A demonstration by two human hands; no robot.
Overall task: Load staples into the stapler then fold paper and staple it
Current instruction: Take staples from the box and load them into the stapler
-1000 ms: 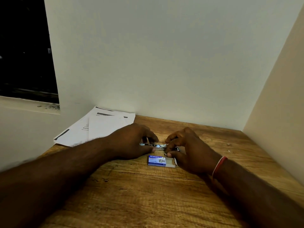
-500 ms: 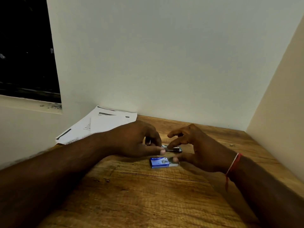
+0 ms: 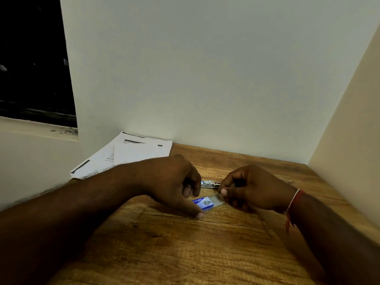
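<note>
A small blue staple box (image 3: 202,203) lies on the wooden table (image 3: 185,254). My left hand (image 3: 172,182) grips its left end, thumb along the front edge and curled fingers behind it. At the box's right end, the thumb and finger of my right hand (image 3: 253,190) pinch the pale inner tray (image 3: 218,199), which sticks out of the sleeve. Just behind the box, between both hands, lies the metal stapler (image 3: 209,184), partly hidden by my fingers. White printed papers (image 3: 131,155) sit at the back left corner.
Pale walls close the table in at the back and on the right (image 3: 349,151). A dark window opening with a sill (image 3: 37,128) is at the left. A red thread is tied around my right wrist (image 3: 293,204).
Both hands have left the stapler and come down to the staple box. My left thumb now sits at its front edge and my right fingers pinch the tray end.
</note>
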